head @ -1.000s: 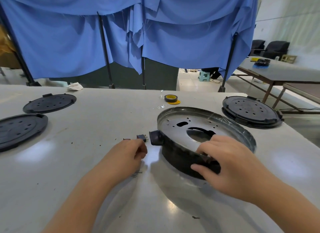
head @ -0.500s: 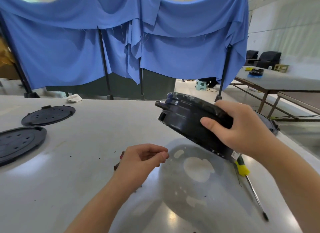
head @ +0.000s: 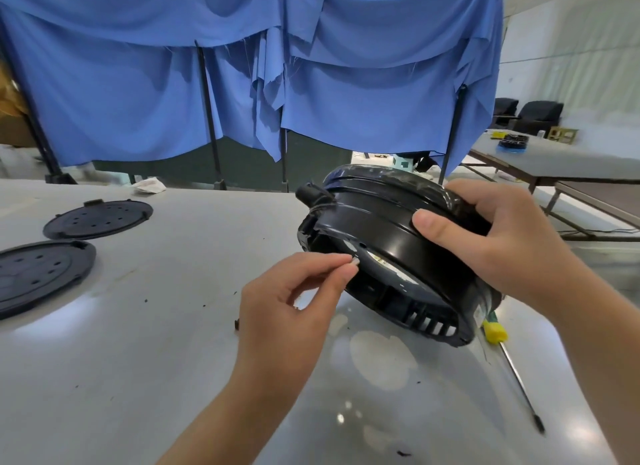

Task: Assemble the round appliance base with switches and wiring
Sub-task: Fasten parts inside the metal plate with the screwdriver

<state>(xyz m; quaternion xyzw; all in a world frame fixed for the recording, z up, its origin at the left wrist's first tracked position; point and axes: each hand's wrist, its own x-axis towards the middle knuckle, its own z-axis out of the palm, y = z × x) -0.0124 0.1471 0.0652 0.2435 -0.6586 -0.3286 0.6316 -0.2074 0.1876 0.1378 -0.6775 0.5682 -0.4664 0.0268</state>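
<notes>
I see two black lids (head: 69, 246) left on the surface (head: 156, 343), a yellow-handled screwdriver (head: 509, 357) right. My right hand (head: 502, 243) grips the tilted black base (head: 398, 253) aloft; left hand (head: 294, 302) fingers (head: 341, 274) pinch a small metal piece (head: 354, 261) at its rim.

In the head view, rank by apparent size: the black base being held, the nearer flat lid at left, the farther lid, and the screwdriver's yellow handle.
1. base, though it is held up nearest the camera
2. nearer lid, cut off by the frame's left edge
3. farther lid, probably the same size but farther off
4. yellow handle, partly hidden behind the base
</notes>
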